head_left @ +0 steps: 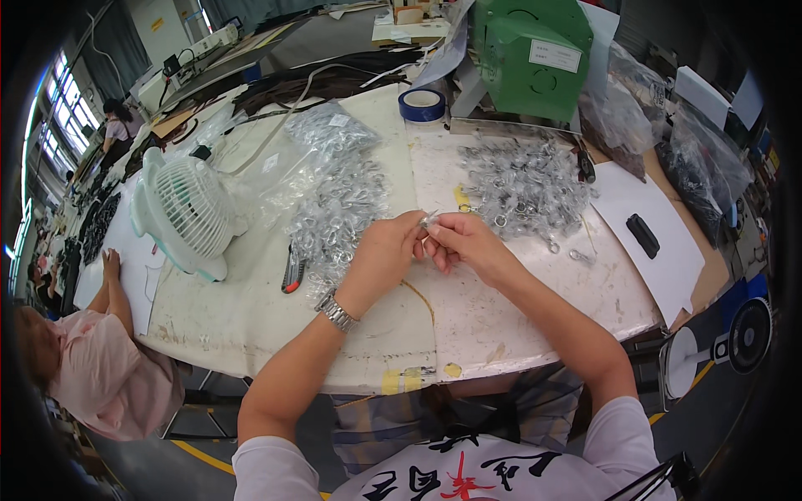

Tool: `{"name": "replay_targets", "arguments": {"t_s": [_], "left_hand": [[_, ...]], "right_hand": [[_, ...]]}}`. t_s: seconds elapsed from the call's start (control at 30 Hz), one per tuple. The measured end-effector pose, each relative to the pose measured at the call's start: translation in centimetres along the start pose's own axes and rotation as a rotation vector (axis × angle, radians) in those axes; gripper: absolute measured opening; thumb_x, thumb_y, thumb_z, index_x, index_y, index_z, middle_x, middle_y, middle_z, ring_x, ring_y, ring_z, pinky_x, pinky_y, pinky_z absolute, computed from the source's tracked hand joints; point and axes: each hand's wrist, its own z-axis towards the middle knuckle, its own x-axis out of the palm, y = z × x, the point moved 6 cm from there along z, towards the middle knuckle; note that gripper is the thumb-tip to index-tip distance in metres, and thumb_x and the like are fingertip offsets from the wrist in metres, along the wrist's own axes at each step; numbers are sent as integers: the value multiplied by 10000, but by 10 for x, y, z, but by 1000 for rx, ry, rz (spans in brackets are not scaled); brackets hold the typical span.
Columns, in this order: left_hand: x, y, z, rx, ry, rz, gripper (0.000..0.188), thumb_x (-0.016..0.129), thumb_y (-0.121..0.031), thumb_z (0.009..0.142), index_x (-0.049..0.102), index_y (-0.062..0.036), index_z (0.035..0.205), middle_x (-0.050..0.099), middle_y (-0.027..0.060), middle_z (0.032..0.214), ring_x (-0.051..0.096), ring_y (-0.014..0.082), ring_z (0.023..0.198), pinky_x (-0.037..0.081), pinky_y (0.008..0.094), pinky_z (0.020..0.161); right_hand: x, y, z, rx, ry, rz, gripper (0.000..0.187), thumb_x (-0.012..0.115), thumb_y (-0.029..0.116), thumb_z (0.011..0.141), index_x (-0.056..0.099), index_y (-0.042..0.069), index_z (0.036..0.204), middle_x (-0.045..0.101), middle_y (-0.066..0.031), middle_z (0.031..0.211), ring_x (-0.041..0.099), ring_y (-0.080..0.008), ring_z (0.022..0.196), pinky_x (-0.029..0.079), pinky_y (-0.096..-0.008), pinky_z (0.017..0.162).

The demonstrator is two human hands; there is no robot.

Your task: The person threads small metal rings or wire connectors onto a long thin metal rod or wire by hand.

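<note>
My left hand (386,252), with a steel watch on its wrist, and my right hand (473,247) meet over the middle of the white table (368,355). The fingertips of both pinch one small silvery metal piece (428,220); its exact kind is mostly hidden by my fingers. Left of my hands spreads a heap of metal clasps in clear wrappers (338,204). A second heap of wrapped metal clasps (526,188) lies beyond my right hand. One wrapped clasp (580,257) sits apart near that heap's front edge.
A green machine (535,63) stands at the back, beside a roll of blue tape (422,105). Left are a white fan (185,213) and a utility knife (292,271). A black object (642,236) rests on white paper at right. A person in pink (104,367) sits at the left.
</note>
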Motion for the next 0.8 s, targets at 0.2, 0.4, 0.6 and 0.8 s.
{"name": "replay_targets", "arguments": {"t_s": [0.2, 0.4, 0.6, 0.8], "left_hand": [[-9, 5, 1, -346, 75, -403, 250, 557, -133, 1056, 699, 0, 1213, 635, -8, 712, 488, 38, 542, 382, 211, 499], [-60, 29, 2, -340, -336, -812, 251, 562, -185, 1077, 690, 20, 1144, 553, -36, 711, 407, 21, 520, 302, 183, 451], [-72, 44, -1, -324, -486, -920, 229, 586, -183, 1064, 685, 20, 1105, 575, -24, 728, 423, 21, 525, 292, 180, 441], [-65, 43, 2, -324, -438, -860, 213, 601, -182, 1059, 710, 0, 1076, 577, -31, 706, 435, 20, 521, 301, 186, 447]], "right_hand": [[-16, -1, 1, 128, 45, 78, 254, 530, 214, 1092, 655, -7, 1081, 696, -53, 922, 660, -107, 710, 557, -261, 642], [-59, 33, 1, -224, -251, 581, 390, 649, 246, 1037, 611, -11, 1328, 693, -102, 1286, 676, -107, 863, 571, -265, 814], [50, 28, 17, -322, 1, -897, 241, 732, 231, 920, 728, 53, 1082, 722, -79, 1065, 694, -212, 817, 567, -345, 752], [64, 22, 29, -351, 121, -1225, 145, 723, 192, 876, 696, 55, 914, 706, -114, 945, 694, -299, 835, 553, -410, 742]]}}
